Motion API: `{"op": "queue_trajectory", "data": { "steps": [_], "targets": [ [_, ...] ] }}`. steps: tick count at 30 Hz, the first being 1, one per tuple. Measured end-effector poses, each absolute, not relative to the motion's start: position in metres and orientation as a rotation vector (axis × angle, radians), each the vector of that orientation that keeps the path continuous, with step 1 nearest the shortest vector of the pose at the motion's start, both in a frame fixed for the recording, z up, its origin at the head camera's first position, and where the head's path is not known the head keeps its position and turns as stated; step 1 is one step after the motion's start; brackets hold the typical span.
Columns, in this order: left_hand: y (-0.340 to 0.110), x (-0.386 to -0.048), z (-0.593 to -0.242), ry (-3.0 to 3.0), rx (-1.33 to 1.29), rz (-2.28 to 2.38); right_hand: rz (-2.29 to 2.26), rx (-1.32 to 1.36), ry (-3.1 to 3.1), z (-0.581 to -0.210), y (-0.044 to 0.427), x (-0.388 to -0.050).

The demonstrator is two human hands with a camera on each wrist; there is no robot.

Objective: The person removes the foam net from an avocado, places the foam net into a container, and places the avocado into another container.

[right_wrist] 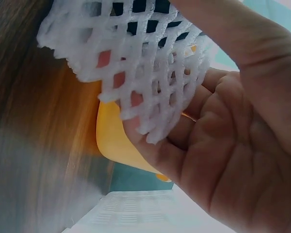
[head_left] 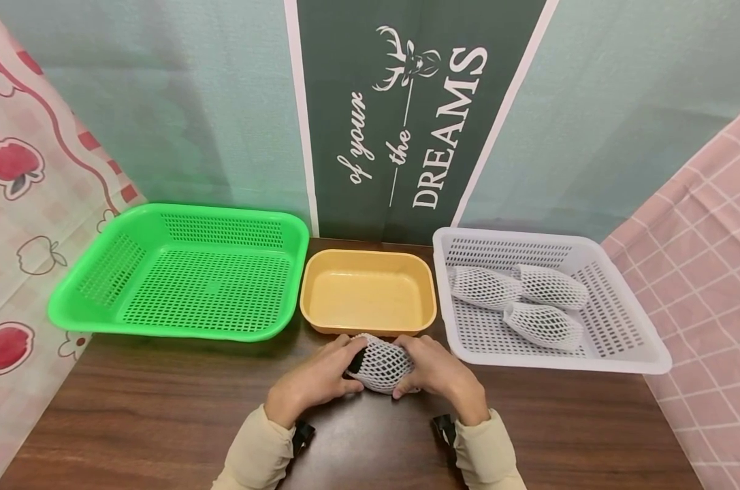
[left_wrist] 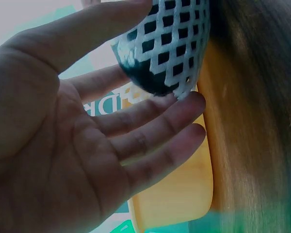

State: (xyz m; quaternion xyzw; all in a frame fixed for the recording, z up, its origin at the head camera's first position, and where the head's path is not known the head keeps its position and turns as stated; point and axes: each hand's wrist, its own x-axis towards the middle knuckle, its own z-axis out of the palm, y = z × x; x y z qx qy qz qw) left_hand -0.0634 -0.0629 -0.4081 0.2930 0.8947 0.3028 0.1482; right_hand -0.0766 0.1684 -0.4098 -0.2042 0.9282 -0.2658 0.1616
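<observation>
A dark, rounded object in a white foam net lies between both hands, just in front of the yellow tray. At its left end, where the dark surface shows bare, my left hand holds it between thumb and fingers. My right hand grips the net's right end. In the left wrist view the netted object touches the fingertips of my left hand. The right wrist view has the loose, empty-looking edge of the net against the curled fingers of my right hand.
Behind the hands stands a yellow tray. A green basket is at the left. At the right, a white basket contains three netted pieces. Patterned cloths hang behind and at both sides of the wooden table.
</observation>
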Motion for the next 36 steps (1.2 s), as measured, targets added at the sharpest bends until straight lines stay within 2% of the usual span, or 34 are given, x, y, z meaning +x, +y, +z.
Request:
{"op": "queue_trajectory", "data": {
  "steps": [10, 23, 36],
  "targets": [
    [-0.0626, -0.0626, -0.4071, 2.585, 0.831, 0.888, -0.766, -0.594, 2.637, -0.4085, 0.1685, -0.0756],
    [-0.0675, -0.0622, -0.4035, 2.587, 0.947, 0.855, -0.772, -0.587, 2.627, -0.4094, 0.1697, -0.0757],
    [-0.066, -0.0637, -0.405, 2.571, 0.862, 0.916, -0.783, -0.616, 2.62, -0.4091, 0.1677, -0.0755]
  ]
}}
